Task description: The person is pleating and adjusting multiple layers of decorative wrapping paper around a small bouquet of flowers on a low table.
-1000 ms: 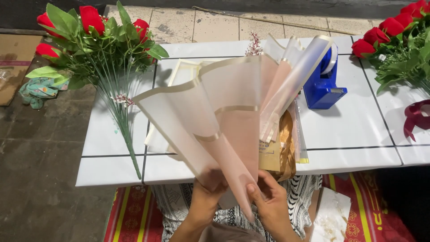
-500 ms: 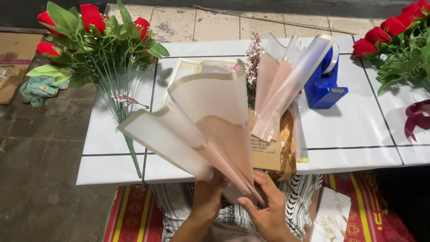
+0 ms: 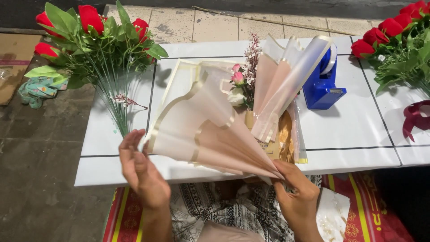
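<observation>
My right hand [image 3: 296, 190] pinches the narrow tip of a folded fan of translucent pink wrapping sheets with gold edging [image 3: 201, 127], which tilts up and left over the white table [image 3: 112, 148]. My left hand [image 3: 139, 170] is open, fingers spread, touching the fan's lower left edge. Behind the fan lie a small bouquet with pink and white flowers [image 3: 239, 85] and another wrapped pink cone [image 3: 282, 89].
A bunch of red roses with green stems [image 3: 96, 40] lies at the table's left. More red roses [image 3: 398, 40] and a dark red ribbon [image 3: 416, 118] are at the right. A blue tape dispenser [image 3: 322, 83] stands behind the cones. Patterned cloth covers my lap.
The fan of sheets has swung down and to the left, uncovering the small bouquet. My left hand has let go of the tip and moved out to the fan's left edge.
</observation>
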